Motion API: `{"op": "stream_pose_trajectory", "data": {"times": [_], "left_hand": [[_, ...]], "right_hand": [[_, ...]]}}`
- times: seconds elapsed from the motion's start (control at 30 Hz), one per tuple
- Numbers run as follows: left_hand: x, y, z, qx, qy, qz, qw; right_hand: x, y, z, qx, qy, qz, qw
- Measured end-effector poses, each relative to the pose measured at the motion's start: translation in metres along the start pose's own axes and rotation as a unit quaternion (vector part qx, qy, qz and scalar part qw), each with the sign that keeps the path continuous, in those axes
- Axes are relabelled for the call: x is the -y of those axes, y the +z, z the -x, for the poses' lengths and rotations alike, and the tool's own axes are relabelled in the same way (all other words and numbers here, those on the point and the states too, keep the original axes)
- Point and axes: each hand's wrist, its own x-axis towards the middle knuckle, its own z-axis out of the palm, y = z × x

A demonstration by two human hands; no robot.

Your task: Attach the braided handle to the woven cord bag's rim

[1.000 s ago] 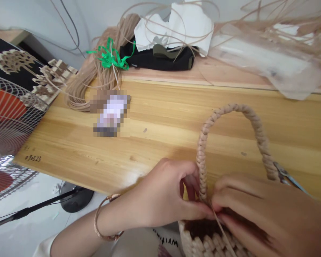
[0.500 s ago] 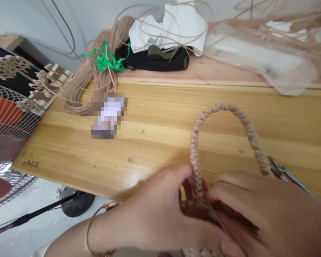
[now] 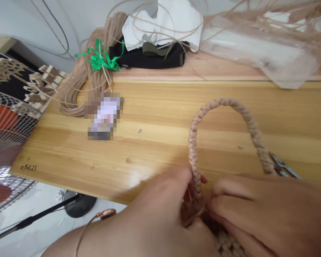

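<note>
- Below the right hand [image 3: 264, 205] sat a woven basket [image 3: 226, 243], its contents hidden.
- The left hand [image 3: 160, 210] curled around the braided handle [image 3: 193, 150], near its foot.
- Just beside, the right hand bent, fingers bunched; what it held couldn't be told.

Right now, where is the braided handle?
In the head view, right of centre: the braided handle arches above the basket, its left side by the left hand.

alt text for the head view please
A person's left hand and right hand work at one end of a braided tan handle, by a woven piece. A green-tied cord bundle lies farther back on a wooden table.
</note>
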Motion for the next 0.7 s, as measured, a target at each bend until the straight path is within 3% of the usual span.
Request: {"op": "stream_pose_trajectory", "data": {"times": [0.07, 0.13, 0.37, 0.6, 0.7], "left_hand": [[0.0, -0.005, 0.001, -0.012, -0.021, -0.069, 0.997], [0.003, -0.011, 0.001, -0.011, -0.033, -0.076, 0.997], [0.014, -0.021, -0.007, 0.054, -0.094, 0.103, 0.989], [0.019, -0.023, -0.008, 0.04, -0.093, 0.118, 0.988], [0.021, -0.023, -0.009, 0.025, -0.067, 0.103, 0.992]], "right_hand": [[0.001, -0.004, -0.001, -0.024, -0.005, -0.01, 1.0], [0.003, -0.007, -0.004, -0.037, 0.002, -0.014, 0.999], [0.001, -0.013, -0.004, -0.038, -0.016, -0.019, 0.999], [0.0, -0.024, -0.004, 0.038, 0.121, -0.025, 0.992], [-0.001, -0.027, -0.007, 0.073, 0.13, -0.03, 0.988]]}}
